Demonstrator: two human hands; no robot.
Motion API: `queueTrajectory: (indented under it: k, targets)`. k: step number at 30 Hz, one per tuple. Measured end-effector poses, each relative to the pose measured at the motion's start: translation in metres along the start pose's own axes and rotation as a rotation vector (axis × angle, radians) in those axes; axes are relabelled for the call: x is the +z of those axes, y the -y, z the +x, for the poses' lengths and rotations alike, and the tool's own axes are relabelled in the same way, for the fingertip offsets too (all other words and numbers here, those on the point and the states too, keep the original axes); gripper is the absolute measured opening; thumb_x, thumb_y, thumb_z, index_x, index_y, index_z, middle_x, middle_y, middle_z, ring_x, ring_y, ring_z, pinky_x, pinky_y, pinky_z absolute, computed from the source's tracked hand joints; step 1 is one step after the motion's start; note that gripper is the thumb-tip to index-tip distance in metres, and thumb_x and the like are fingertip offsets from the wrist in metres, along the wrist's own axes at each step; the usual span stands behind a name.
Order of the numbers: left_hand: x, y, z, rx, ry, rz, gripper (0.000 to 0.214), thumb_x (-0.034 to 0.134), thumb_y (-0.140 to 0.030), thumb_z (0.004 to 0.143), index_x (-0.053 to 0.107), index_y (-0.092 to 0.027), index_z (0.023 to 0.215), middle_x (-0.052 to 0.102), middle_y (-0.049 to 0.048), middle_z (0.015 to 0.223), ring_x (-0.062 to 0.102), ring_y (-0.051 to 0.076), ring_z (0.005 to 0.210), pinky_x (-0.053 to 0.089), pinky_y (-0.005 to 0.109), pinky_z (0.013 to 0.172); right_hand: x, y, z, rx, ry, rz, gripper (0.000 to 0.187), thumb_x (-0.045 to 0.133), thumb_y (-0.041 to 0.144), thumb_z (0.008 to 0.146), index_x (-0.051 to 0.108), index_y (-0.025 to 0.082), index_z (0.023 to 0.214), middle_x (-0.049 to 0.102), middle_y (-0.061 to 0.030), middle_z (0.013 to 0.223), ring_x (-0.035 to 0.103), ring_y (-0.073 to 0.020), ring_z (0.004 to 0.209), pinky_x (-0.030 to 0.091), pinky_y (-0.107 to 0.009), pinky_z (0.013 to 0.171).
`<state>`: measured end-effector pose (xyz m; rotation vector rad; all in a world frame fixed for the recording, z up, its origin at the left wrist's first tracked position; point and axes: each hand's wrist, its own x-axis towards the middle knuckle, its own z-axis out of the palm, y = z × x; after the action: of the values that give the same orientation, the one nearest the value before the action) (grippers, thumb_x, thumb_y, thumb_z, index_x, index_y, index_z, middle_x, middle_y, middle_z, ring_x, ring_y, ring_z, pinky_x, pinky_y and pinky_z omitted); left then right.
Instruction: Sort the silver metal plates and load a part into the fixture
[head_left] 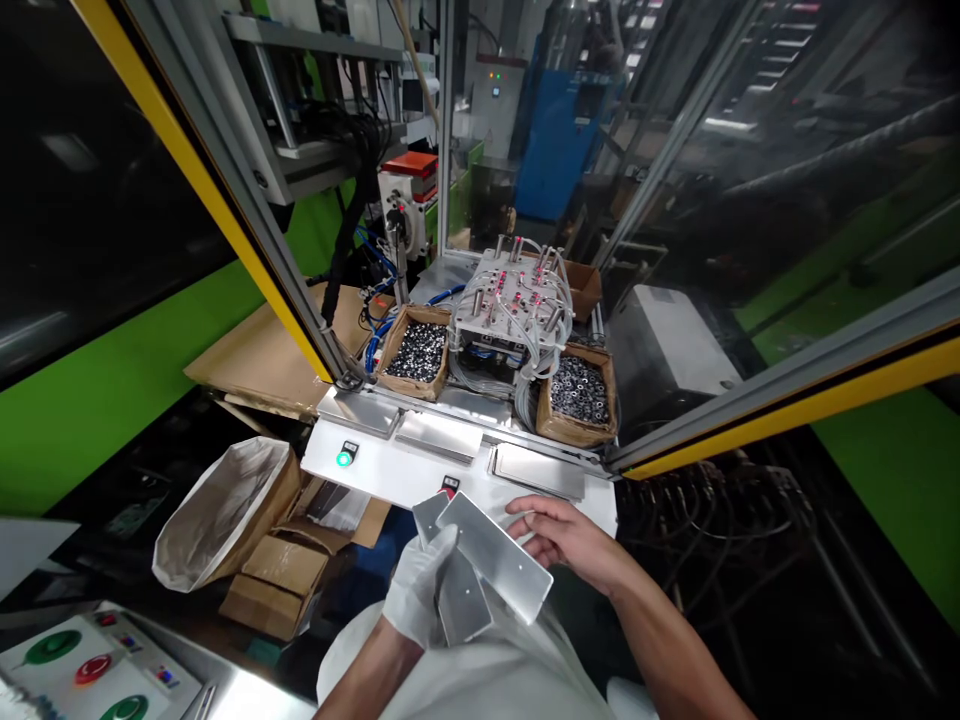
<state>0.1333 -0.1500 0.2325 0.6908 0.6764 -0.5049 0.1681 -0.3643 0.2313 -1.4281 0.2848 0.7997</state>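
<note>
In the head view my left hand [417,590], in a white glove, grips two flat metal plates. The upper metal plate [499,560] is rectangular with small holes and lies crosswise over the lower metal plate [463,600]. My right hand [559,535] is bare, its fingers partly curled and apart, just right of the upper plate; whether a fingertip touches it I cannot tell. Beyond my hands, flat metal plates lie on the white ledge: a left stack [360,412], a middle stack [439,436] and a right stack [538,470].
A fixture [510,300] with pins and hoses stands behind the ledge, between a left box of small metal parts [416,352] and a right box of rings [577,390]. Yellow-edged frame posts [225,220] flank the opening. A lined sack [225,515] and cartons [274,585] sit lower left.
</note>
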Motion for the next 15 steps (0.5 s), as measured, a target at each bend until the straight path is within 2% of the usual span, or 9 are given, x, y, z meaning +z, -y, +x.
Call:
queueTrajectory:
  k: [4,9,15]
  targets:
    - [-0.009,0.003,0.008,0.053,-0.022,0.065,0.046,0.085,-0.041,0.066,0.065,-0.015,0.098,0.07,0.0021,0.069,0.061,0.014,0.059,0.05,0.028,0.059,0.0,-0.003,-0.006,-0.012,0.01,-0.043,0.04,0.066,0.05,0.084,0.066,0.021,0.111,0.068,-0.005,0.104,0.057,-0.0109,0.069,0.04,-0.024,0.061]
    - [-0.017,0.006,0.014,0.114,-0.155,0.191,0.053,0.089,-0.043,0.058,0.064,-0.013,0.094,0.065,-0.0009,0.066,0.06,0.014,0.065,0.049,0.028,0.068,0.004,-0.009,-0.009,-0.101,0.087,-0.234,0.044,0.06,0.059,0.089,0.069,0.018,0.103,0.057,0.0004,0.078,0.044,-0.0109,0.066,0.032,-0.024,0.058]
    - [-0.017,0.01,0.013,0.115,-0.149,0.209,0.05,0.085,-0.046,0.062,0.062,-0.016,0.093,0.066,0.0003,0.065,0.059,0.016,0.06,0.047,0.031,0.062,0.002,-0.013,-0.007,-0.091,0.105,-0.285,0.046,0.061,0.062,0.087,0.066,0.019,0.101,0.054,0.0012,0.076,0.043,-0.0121,0.067,0.031,-0.025,0.06]
